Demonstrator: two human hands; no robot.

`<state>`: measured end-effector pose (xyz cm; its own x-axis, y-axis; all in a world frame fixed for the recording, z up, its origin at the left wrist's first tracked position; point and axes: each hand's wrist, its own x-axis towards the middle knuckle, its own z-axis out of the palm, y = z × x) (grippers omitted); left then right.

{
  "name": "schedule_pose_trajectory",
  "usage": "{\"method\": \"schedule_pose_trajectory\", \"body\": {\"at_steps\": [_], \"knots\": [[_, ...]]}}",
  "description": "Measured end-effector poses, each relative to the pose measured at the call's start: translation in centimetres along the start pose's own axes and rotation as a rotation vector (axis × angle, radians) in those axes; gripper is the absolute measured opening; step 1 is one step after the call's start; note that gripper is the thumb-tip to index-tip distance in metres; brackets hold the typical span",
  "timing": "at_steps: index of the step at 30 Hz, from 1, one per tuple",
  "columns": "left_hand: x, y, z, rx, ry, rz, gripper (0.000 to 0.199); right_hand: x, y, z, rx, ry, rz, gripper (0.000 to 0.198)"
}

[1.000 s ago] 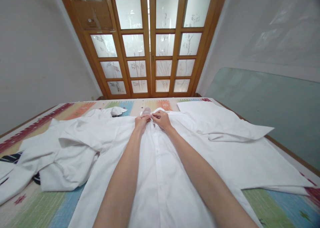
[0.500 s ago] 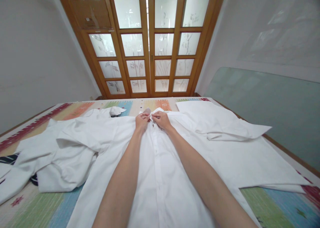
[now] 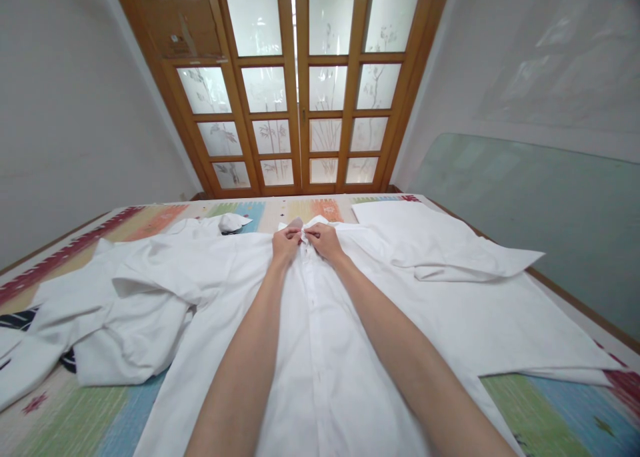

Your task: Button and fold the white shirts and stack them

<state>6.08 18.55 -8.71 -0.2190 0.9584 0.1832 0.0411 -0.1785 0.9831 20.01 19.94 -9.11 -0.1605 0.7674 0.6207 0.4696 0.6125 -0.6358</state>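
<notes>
Shirt [image 3: 320, 350] on a patterned cover [image 3: 85, 407], pinched at its far end by both hands.

At far left, dark striped cloth [image 3: 19, 319] is mostly covered and cut off by the frame. The white pile [image 3: 145, 330] beside it could be dragged along if joined to the shirt; no seam can be traced. By the left hand [image 3: 285, 245], its fingers drawn together, shirt fabric is gripped. What lies between the two sets of fingertips is concealed; the fabric could be lost if either grip is eased, or puckered if pulled unevenly. The near hem is out of frame. By the right hand [image 3: 324, 242], fingers likewise narrowed, fabric is pinched just beside. At right, folded cloth [image 3: 480, 257] could be disarranged by a forearm's brush.
</notes>
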Motion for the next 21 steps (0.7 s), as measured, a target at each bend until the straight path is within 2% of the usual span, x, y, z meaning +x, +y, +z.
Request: {"method": "schedule_pose_trajectory", "body": {"at_steps": [5,8,21], "knots": [[-0.5,0.6,-0.1,0.218,0.015,0.132,0.015,0.0,0.2,0.1,0.043,0.017,0.023,0.014],[-0.9,1.2,-0.1,0.313,0.011,0.161,0.021,0.1,0.4,0.2,0.071,0.032,0.043,0.014],[-1.1,1.2,-0.1,0.335,0.001,0.168,0.026,0.1,0.7,0.2,0.101,0.041,0.059,0.013]]}}
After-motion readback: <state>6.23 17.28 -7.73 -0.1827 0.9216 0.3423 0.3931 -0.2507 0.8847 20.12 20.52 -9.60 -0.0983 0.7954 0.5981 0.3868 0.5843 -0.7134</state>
